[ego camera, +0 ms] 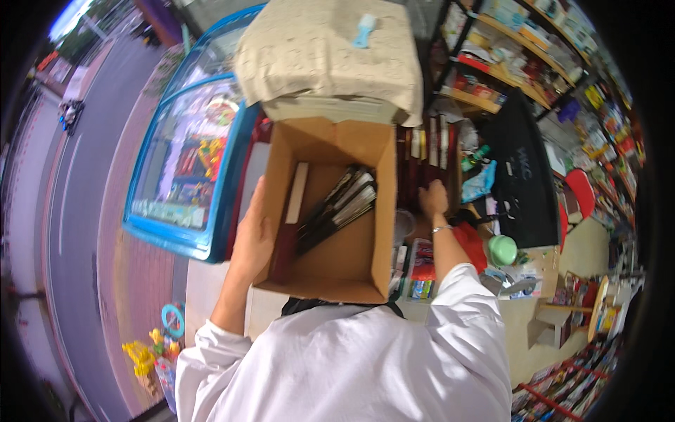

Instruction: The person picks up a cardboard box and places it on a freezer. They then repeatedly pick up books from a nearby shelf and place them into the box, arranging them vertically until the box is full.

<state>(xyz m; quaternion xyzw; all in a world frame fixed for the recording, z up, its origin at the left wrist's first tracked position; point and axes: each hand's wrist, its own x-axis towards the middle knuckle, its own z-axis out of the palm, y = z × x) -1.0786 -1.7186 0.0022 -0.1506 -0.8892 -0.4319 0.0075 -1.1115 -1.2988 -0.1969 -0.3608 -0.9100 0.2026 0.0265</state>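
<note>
An open cardboard box (385, 221) stands before me, close to my body. My left hand (256, 232) holds its left wall from outside, fingers pointing away from me. Inside, several long, narrow black packs with silvery parts (340, 205) lie aslant in a loose stack. A dark red pack with a cream strip (297, 192) rests along the left inner wall. My right hand (435, 198) is right of the box, at a row of dark red packs with pale edges (433, 145). Its fingers are partly hidden, so I cannot tell whether they grip one.
A beige cloth (321, 58) with a light-blue brush (364, 31) on it lies beyond the box. Left stands a blue-framed glass-topped freezer (184, 158), with a road (100, 174) outside. At right are a black screen (519, 174), a green round container (502, 250) and stocked shelves (522, 39).
</note>
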